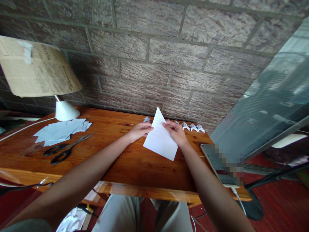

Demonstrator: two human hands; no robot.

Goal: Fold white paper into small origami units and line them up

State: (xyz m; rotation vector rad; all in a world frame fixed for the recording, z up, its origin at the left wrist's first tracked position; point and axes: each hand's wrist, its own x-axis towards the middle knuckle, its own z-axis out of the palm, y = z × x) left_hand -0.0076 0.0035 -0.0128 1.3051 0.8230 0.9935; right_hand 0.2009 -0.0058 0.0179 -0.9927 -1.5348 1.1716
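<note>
A white sheet of paper (pixel 160 140) is held up over the middle of the wooden table, its top coming to a point and its lower edge slanting down to the right. My left hand (pixel 140 132) pinches the sheet's left edge. On the opposite edge, my right hand (pixel 177 132) grips it with the thumb lying on the front face; the other fingers are partly hidden behind the paper. Beyond my hands, several small folded paper pieces (pixel 193 127) stand in a row near the wall, and a single folded piece (pixel 146 119) shows past my left hand.
Black-handled scissors (pixel 69 148) lie on the table's left, beside a stack of cut paper (pixel 61 130). A lamp with a white base (pixel 66 111) stands behind them. A tablet (pixel 217 161) with a cable rests at the right edge. A brick wall (pixel 154 67) closes off the back.
</note>
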